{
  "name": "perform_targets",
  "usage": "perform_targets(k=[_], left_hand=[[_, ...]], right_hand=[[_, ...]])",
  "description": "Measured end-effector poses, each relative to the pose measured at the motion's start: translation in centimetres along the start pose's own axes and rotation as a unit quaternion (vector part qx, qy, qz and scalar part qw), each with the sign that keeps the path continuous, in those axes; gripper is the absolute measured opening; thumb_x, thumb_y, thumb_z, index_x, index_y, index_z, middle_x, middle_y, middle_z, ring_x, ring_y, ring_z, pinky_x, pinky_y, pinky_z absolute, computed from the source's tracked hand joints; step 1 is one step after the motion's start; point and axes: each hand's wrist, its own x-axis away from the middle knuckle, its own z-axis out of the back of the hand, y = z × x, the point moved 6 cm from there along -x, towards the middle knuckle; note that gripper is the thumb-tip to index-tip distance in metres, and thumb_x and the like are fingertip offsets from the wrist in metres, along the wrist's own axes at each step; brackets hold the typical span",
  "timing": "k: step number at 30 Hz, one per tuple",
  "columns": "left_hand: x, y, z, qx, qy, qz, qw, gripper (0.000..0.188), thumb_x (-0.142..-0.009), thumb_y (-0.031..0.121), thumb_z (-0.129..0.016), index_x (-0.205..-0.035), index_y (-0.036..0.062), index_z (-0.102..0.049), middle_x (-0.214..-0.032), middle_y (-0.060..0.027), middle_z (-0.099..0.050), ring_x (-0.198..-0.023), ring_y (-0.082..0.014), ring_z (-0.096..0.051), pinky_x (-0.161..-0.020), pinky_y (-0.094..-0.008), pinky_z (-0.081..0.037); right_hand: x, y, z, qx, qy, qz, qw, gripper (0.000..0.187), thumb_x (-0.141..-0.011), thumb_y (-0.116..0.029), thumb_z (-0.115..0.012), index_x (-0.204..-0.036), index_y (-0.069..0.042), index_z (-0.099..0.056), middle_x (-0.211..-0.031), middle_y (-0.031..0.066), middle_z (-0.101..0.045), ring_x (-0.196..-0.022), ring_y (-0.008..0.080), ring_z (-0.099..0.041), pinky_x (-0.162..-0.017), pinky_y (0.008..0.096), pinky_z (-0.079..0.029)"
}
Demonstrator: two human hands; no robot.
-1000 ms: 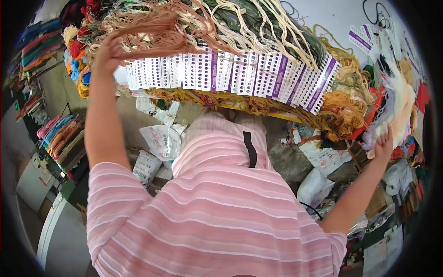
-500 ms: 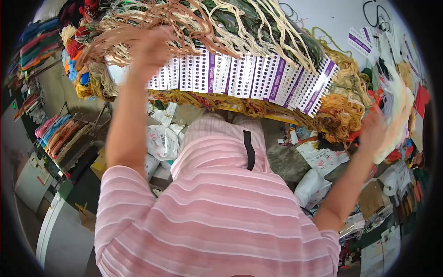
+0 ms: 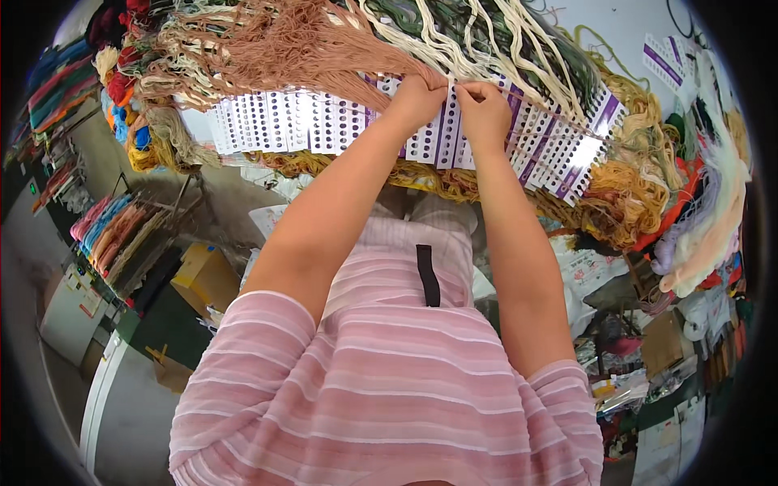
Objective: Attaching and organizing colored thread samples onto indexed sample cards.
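My left hand (image 3: 419,104) is closed around the gathered end of a thick bundle of brown thread (image 3: 300,49), which fans out to the left across the table. Close beside it, my right hand (image 3: 486,113) pinches with thumb and forefinger near the bundle's end; thin brown strands trail to its right. What exactly sits in that pinch is too small to make out. Under both hands lies an overlapping row of white punched cards with purple stripes (image 3: 275,121). Cream thread (image 3: 519,40) and dark green thread (image 3: 397,12) stretch behind the hands.
Tangled yellow-brown thread (image 3: 620,194) is heaped at the table's right end, beside pale fluffy fibre (image 3: 713,219). More punched cards (image 3: 664,61) lie at the far right. Coloured skeins (image 3: 109,227) hang on a rack at left, near a cardboard box (image 3: 207,275).
Both hands came in from the sides to meet over the middle of the cards. The brown thread, earlier spread by my blurred left hand, is now drawn together at its right end.
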Motion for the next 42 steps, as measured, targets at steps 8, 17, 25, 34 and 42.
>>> perform_targets(k=[8, 17, 25, 34, 42], left_hand=[[-0.1, 0.5, 0.3, -0.012, -0.026, 0.035, 0.999, 0.016, -0.08, 0.015, -0.065, -0.086, 0.001, -0.068, -0.069, -0.0057, -0.061, -0.053, -0.0118, -0.053, -0.046, -0.0287, -0.042], [3.3, 3.7, 6.6, 0.462, -0.032, 0.01, 0.886, 0.021, -0.09, 0.014, -0.046, -0.101, 0.0015, -0.058, -0.072, -0.0069, -0.061, -0.075, -0.0133, -0.06, -0.067, -0.0252, -0.05], [2.0, 2.8, -1.1, 0.14, -0.172, -0.108, 0.969, 0.007, -0.086, 0.003, -0.055, -0.085, -0.0011, -0.05, -0.1, -0.0116, -0.064, -0.064, -0.0197, -0.064, -0.058, -0.0296, -0.053], [4.6, 10.5, 17.0, 0.021, 0.109, -0.103, 0.989, 0.041, -0.086, 0.012, -0.063, -0.121, -0.0021, -0.049, -0.076, -0.0066, -0.06, -0.06, -0.0123, -0.057, -0.051, -0.0233, -0.046], [10.0, 21.5, 23.7, 0.096, 0.149, -0.286, 0.942, 0.004, -0.092, 0.003, -0.051, -0.09, 0.0059, -0.049, -0.123, -0.0196, -0.056, -0.091, -0.0266, -0.068, -0.057, -0.0286, -0.055]], right_hand=[[2.4, -0.7, 0.7, -0.078, 0.038, 0.192, 0.977, 0.012, -0.079, -0.014, -0.063, -0.088, -0.008, -0.068, -0.085, 0.0063, -0.062, -0.074, 0.0241, -0.062, -0.066, 0.0335, -0.049], [1.5, -1.7, 3.2, 0.282, 0.02, 0.21, 0.936, 0.022, -0.077, -0.013, -0.064, -0.098, -0.011, -0.062, -0.092, 0.0052, -0.056, -0.084, 0.0258, -0.06, -0.069, 0.0385, -0.05], [3.0, -4.9, 3.0, 0.156, 0.099, 0.395, 0.9, 0.011, -0.077, -0.008, -0.063, -0.087, -0.007, -0.058, -0.088, 0.0073, -0.06, -0.088, 0.0288, -0.057, -0.072, 0.039, -0.045], [-0.8, 0.0, 0.6, 0.136, -0.01, 0.268, 0.954, 0.018, -0.081, -0.002, -0.052, -0.098, -0.005, -0.056, -0.099, 0.0144, -0.058, -0.094, 0.0359, -0.056, -0.08, 0.0446, -0.046], [1.6, -2.8, 3.0, 0.075, 0.031, 0.218, 0.973, 0.015, -0.086, -0.009, -0.055, -0.098, -0.004, -0.061, -0.095, 0.0135, -0.06, -0.085, 0.0319, -0.059, -0.075, 0.0389, -0.048]])
